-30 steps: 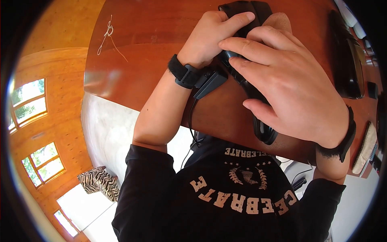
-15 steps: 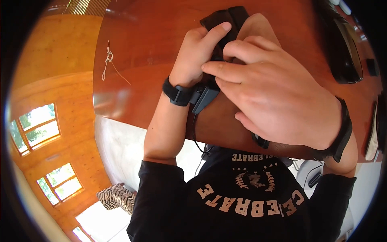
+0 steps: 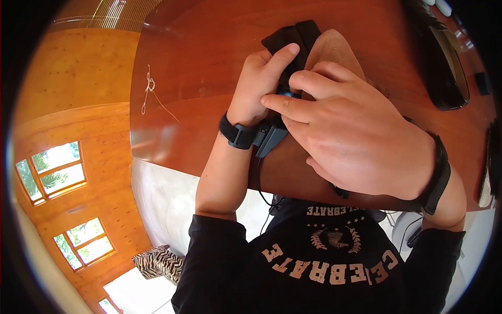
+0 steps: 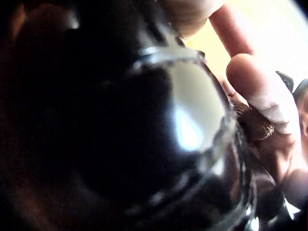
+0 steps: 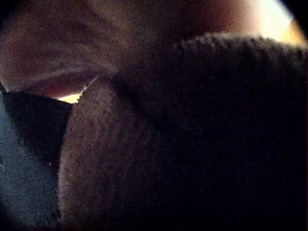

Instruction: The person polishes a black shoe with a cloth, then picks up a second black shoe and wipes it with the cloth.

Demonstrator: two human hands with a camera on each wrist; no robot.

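In the head view my left hand [image 3: 254, 86] grips a black shoe [image 3: 294, 39], its thumb laid along the upper side. My right hand [image 3: 361, 131] covers much of the shoe, forefinger reaching to the left hand and other fingers bent; what its fingertips touch is hidden. A brown, fine-ribbed piece [image 3: 334, 49] sticks out beyond the right knuckles. Glossy black leather [image 4: 192, 115] with stitched seams fills the left wrist view, fingers [image 4: 245, 74] beside it. Dark ribbed material [image 5: 110, 154] fills most of the right wrist view.
A second black shoe [image 3: 444, 68] lies at the table's right. A knotted light string [image 3: 150, 86] rests on the reddish-brown table [image 3: 193, 47] at the left. At the right edge is a partly visible brush-like object [image 3: 486, 180]. A cable [image 3: 260, 183] hangs from the left wrist device.
The head view has shifted, so table and string stand farther right and the second shoe farther left. The right hand has drawn closer to the left, and more of the brown piece shows.
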